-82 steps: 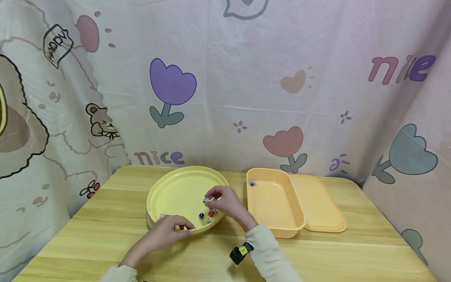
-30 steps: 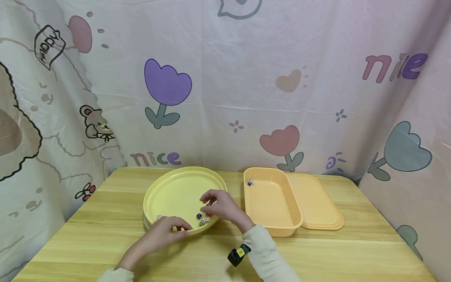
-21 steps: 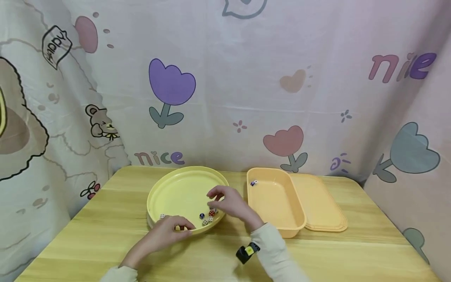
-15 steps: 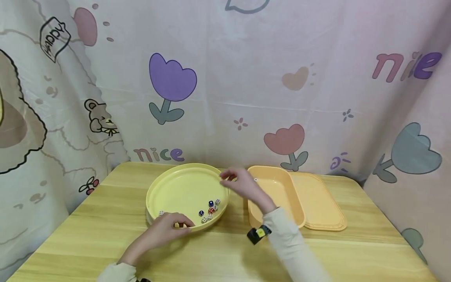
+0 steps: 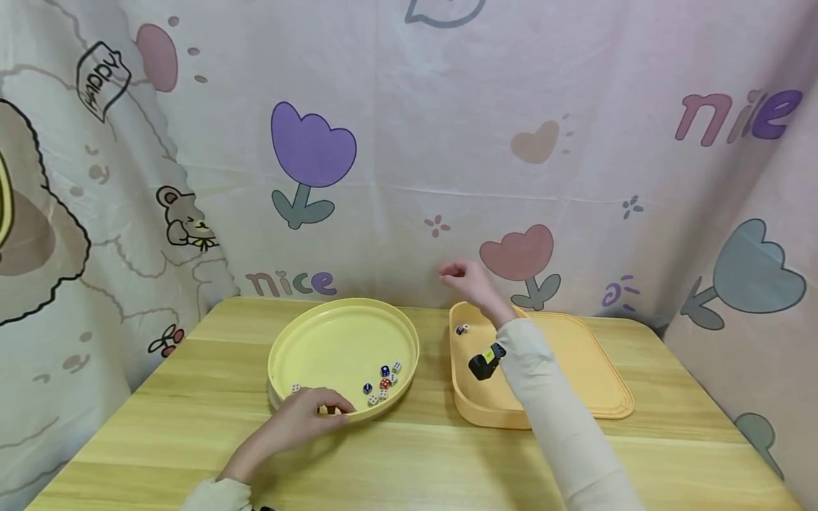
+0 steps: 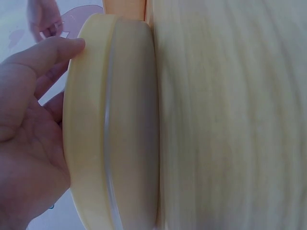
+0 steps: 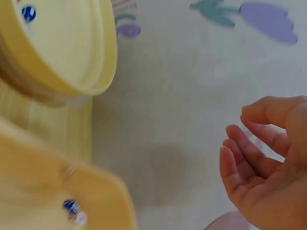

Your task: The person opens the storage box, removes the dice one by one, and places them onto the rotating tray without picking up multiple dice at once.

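Observation:
My left hand (image 5: 305, 419) holds the near rim of a round yellow tray (image 5: 319, 312). In the left wrist view its thumb and fingers (image 6: 41, 55) bend around the tray's wall. Several white, dark blue and red dice (image 5: 385, 383) lie grouped at the tray's right front. Another white die (image 5: 296, 388) is partly behind the left hand. My right hand (image 5: 473, 284) is raised above the far end of an orange box (image 5: 492, 417). Its fingers (image 7: 254, 165) are loosely curled in the right wrist view, with no die visible between them.
A couple of small dice (image 5: 461, 330) lie in the box's far left corner. A flat orange lid (image 5: 584, 362) sits on the wooden table (image 5: 396, 461), to the right of the box. A patterned curtain (image 5: 409, 142) hangs behind the table.
My right hand has moved up and right, from low over the dice in the tray to above the box. A die it pinched earlier is no longer visible there. My left hand stays put.

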`<state>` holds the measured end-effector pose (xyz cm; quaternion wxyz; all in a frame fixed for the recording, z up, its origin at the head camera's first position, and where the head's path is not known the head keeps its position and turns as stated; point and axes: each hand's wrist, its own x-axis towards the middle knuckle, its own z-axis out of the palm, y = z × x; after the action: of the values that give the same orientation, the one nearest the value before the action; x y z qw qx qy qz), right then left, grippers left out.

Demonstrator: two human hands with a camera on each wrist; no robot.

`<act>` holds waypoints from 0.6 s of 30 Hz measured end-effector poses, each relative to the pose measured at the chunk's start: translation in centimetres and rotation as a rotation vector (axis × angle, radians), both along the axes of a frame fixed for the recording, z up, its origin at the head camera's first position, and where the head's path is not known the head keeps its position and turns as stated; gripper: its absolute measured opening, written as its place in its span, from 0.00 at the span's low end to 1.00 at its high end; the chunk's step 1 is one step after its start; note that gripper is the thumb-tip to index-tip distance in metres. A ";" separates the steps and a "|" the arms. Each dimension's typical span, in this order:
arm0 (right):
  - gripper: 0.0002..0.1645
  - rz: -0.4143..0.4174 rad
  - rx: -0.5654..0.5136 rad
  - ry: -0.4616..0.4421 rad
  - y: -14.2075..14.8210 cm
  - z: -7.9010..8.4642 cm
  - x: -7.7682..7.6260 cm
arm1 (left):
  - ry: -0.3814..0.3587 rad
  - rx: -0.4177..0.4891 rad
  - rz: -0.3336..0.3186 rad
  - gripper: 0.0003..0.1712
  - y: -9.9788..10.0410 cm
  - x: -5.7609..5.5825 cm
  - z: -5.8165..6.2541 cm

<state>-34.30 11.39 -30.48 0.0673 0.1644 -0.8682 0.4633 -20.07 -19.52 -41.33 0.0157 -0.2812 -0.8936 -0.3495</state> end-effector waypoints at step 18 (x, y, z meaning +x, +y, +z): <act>0.15 -0.157 -0.101 -0.221 4.5 -9.0 -3.1 | 0.016 0.005 -0.005 0.07 0.1 0.2 -0.1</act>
<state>-37.36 15.92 -39.44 0.0157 0.0405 -0.8561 0.5150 -19.88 -19.47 -41.46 0.0227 -0.2864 -0.8918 -0.3495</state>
